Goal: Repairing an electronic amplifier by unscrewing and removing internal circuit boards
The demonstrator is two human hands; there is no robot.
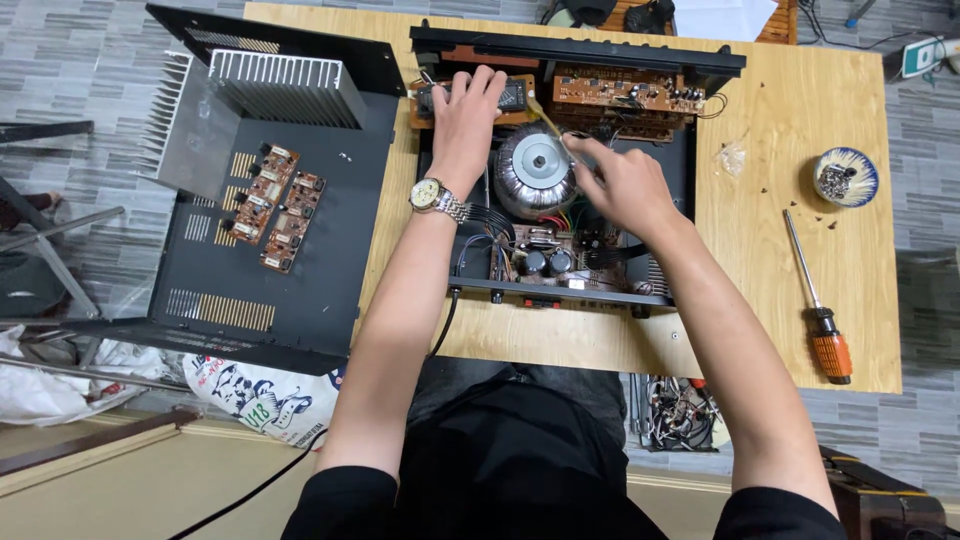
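Observation:
An open black amplifier chassis [680, 150] lies on the wooden table [780, 260]. My left hand [465, 115], with a metal wristwatch [436, 198], grips a small brown circuit board [518, 95] at the chassis's far left corner. My right hand [622, 182] sits beside the round silver toroidal transformer [535, 165] and pinches a thin yellowish tool [548, 122] that points toward the far boards. A longer brown circuit board [620, 92] stands along the far side. Wires and capacitors [545, 258] fill the near part.
The black cover panel [300, 290] with a finned heatsink [285, 88] and two small boards [278, 205] lies left. An orange-handled screwdriver [822, 318], a bowl of screws [845, 177] and a small plastic bag [732, 157] are on the right. Bags [260, 395] lie on the floor.

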